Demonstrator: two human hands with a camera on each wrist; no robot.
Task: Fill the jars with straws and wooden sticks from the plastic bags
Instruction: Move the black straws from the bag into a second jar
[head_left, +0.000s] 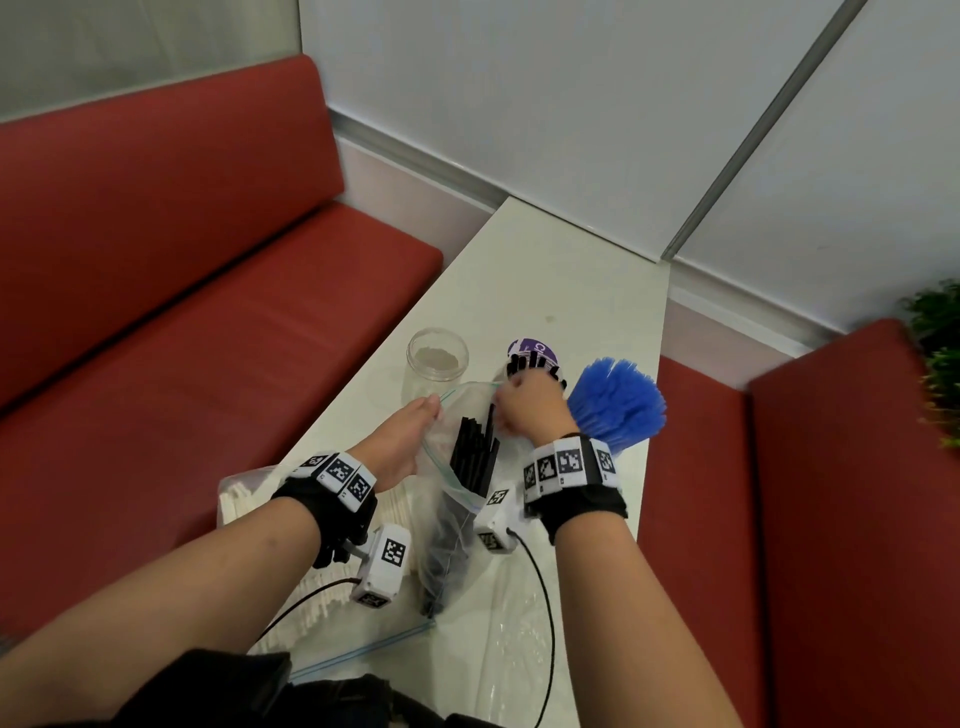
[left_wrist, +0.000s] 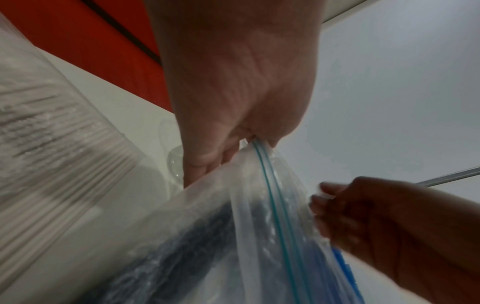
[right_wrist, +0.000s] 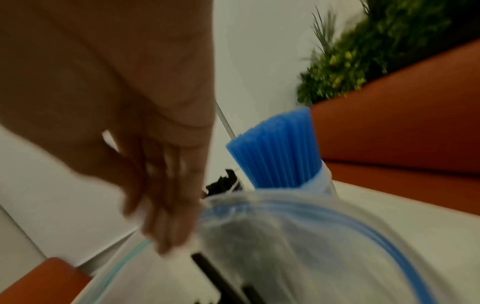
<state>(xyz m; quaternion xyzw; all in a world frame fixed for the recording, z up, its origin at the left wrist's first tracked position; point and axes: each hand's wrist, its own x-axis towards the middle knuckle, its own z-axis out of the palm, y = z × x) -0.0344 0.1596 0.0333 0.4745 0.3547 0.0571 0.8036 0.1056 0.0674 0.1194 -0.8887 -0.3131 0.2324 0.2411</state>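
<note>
A clear zip bag (head_left: 447, 525) of black straws (head_left: 475, 457) stands tilted on the white table (head_left: 561, 270). My left hand (head_left: 434, 408) pinches the bag's near-left rim; in the left wrist view the zip edge (left_wrist: 262, 164) comes out between thumb and fingers. My right hand (head_left: 501, 395) grips the far rim with curled fingers (left_wrist: 324, 197), holding the mouth wide. An empty clear jar (head_left: 436, 364) stands just beyond the left hand. Beyond the right hand, a jar (head_left: 532, 361) holds black straws. Blue straws (head_left: 618, 402) fan out of another container beside it.
A bag of pale sticks (head_left: 244, 504) lies under my left forearm. A flat clear bag (head_left: 498, 623) lies at the table's near end. Red benches (head_left: 208, 312) flank the table on both sides, and a green plant (head_left: 935, 353) sits far right.
</note>
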